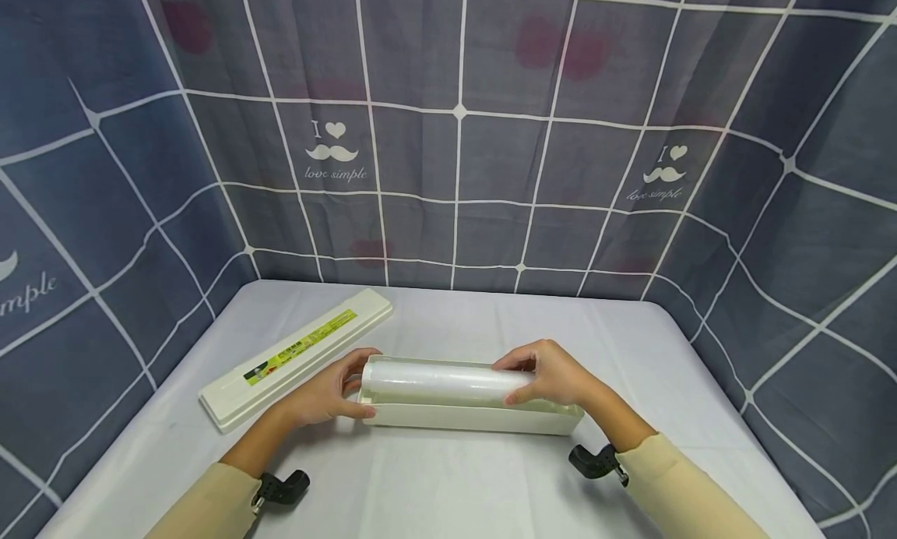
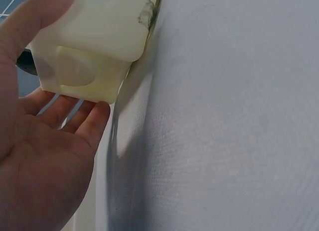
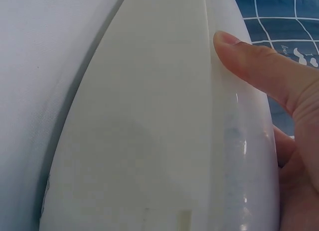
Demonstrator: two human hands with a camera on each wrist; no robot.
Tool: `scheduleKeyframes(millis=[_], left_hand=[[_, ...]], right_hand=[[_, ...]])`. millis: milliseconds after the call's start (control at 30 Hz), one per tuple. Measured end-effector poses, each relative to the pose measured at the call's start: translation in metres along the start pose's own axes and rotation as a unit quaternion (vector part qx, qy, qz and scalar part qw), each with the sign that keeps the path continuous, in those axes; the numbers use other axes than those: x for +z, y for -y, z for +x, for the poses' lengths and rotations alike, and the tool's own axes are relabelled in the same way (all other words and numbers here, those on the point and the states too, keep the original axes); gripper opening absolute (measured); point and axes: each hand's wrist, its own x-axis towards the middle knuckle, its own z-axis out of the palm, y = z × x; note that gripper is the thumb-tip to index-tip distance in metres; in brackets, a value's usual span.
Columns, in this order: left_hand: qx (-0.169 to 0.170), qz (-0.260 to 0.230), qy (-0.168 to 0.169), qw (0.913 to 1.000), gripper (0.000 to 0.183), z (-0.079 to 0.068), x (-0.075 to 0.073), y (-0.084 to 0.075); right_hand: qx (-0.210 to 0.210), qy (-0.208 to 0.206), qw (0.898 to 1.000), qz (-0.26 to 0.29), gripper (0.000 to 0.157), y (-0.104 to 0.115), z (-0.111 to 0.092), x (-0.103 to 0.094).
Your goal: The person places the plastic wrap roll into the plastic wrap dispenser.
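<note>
A long cream plastic box (image 1: 469, 419) lies lengthwise on the table without its lid. Inside it sits a roll of clear plastic wrap (image 1: 434, 382), its top standing above the front wall. My left hand (image 1: 328, 391) holds the box's left end, thumb at the front and fingers round the back; the left wrist view shows the fingertips against the end of the box (image 2: 79, 74). Toward the roll's right end, my right hand (image 1: 554, 374) grips the roll between thumb and fingers. In the right wrist view the thumb lies along the glossy roll (image 3: 249, 156), and the other fingers are mostly hidden behind it.
The cream lid (image 1: 280, 368), with a green-yellow label, lies slantwise behind and left of the box. A white cloth (image 1: 434, 484) covers the table. Dark grid-patterned curtains (image 1: 420, 149) enclose the back and both sides.
</note>
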Motion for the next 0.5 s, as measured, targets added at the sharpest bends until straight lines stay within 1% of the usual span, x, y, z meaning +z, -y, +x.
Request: scheduleKeyframes(millis=[133,500], left_hand=[[0.004,-0.004,0.003,1.0000,0.091,0.0007,-0.0002,0.0015],[0.003,-0.012,0.010,0.9999,0.091,0.0001,-0.0001,0.0005]], right_hand=[[-0.005,0.002,1.000,-0.002,0.047,-0.0015,-0.0001,0.0007],[0.010,0.015,1.000,-0.008,0.046,-0.0013,0.0016,0.0025]])
